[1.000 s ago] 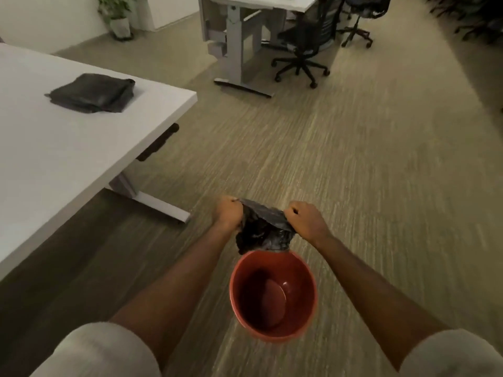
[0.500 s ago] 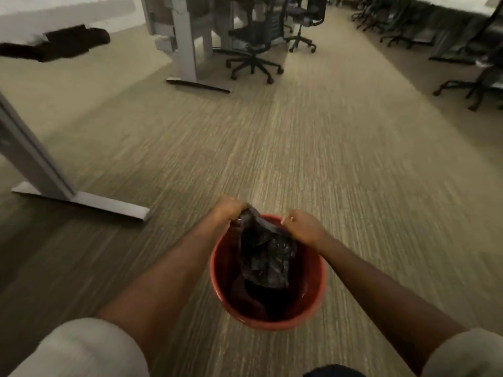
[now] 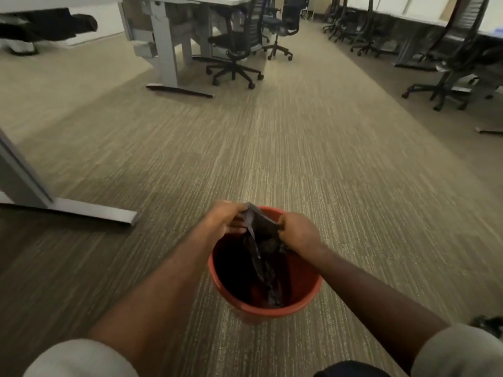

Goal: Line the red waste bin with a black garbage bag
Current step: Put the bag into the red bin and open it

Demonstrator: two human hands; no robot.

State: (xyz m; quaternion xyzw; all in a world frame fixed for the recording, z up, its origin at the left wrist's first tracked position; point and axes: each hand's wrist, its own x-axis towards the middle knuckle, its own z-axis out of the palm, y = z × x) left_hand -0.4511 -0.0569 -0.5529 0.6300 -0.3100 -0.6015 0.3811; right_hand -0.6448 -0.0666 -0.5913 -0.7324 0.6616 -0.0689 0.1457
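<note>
The red waste bin (image 3: 304,297) stands on the carpet low in the middle of the head view. A black garbage bag (image 3: 262,257) hangs crumpled down into it, its lower end near the bin's bottom. My left hand (image 3: 224,223) grips the bag's top edge above the bin's far-left rim. My right hand (image 3: 298,231) grips the same edge a little to the right, over the far rim. The bag's mouth is bunched between the two hands.
A white desk's leg and foot (image 3: 68,210) lie on the floor at left. A stack of dark folded bags (image 3: 46,27) shows at the top left on that desk. Further desks and office chairs (image 3: 236,47) stand at the back and right (image 3: 449,63).
The bag has gone from above the bin's far rim down into the bin. My hands have lowered to the rim, and the view has dropped closer to the floor.
</note>
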